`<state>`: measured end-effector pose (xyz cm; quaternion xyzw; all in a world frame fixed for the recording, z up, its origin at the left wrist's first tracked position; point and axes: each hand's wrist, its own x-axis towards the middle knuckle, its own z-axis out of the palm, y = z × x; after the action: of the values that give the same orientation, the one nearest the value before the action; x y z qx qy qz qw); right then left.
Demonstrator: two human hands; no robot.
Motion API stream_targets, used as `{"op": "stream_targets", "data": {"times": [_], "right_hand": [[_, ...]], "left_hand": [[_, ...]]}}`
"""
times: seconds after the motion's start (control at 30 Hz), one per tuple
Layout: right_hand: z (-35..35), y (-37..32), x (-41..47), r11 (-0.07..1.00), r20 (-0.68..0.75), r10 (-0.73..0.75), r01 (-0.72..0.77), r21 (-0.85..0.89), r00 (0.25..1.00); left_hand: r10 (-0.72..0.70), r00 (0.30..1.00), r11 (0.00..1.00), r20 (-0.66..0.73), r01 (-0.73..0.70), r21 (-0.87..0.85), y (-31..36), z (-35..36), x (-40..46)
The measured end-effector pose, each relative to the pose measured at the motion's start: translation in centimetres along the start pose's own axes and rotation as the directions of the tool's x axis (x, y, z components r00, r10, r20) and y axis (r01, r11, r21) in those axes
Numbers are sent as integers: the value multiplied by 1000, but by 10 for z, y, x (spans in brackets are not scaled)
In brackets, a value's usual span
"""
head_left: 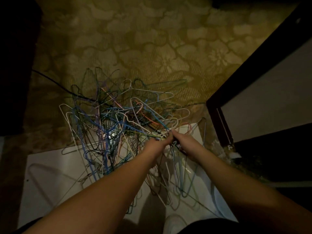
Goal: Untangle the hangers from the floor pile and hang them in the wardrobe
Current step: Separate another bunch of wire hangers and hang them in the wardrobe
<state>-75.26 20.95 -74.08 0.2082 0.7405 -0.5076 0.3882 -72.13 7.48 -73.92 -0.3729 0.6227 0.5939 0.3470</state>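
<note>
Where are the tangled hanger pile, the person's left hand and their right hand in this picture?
hanger pile (pixel 108 119), head view, on the tangled wires at its middle.
left hand (pixel 156 145), head view, on the back of the hand.
right hand (pixel 184 142), head view, on the back of the hand.

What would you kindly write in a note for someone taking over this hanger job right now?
Left hand: gripping wires at the near edge of the hanger pile.
Right hand: gripping hangers beside it; a few dangle below the hands.
The pile lies tangled, partly on the patterned carpet, partly on the white floor.
Done: no hanger visibly freed or hung.
Left: pull hangers apart one by one and hang them; the wardrobe rail is not in view.
</note>
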Motion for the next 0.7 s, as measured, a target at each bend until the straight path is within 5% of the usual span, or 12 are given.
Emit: {"op": "stream_targets", "data": {"times": [0.1,0.27,0.53,0.7], "right_hand": [[-4,-18,-13,997,-1,-7,6,-76,1000],[-18,-48,-26,982,6,-38,36,186,999],[-14,-121,-65,979,35,-204,203,30,978],[-4,-147,-66,987,64,-141,145,-63,988]], "left_hand": [[-3,1000,996,-24,0,-93,15,-2,-12],[79,997,994,-9,-79,-73,38,-6,-29],[238,970,967,-58,-242,-81,76,-36,-72],[363,912,932,-192,-352,88,85,-79,-81]]}}
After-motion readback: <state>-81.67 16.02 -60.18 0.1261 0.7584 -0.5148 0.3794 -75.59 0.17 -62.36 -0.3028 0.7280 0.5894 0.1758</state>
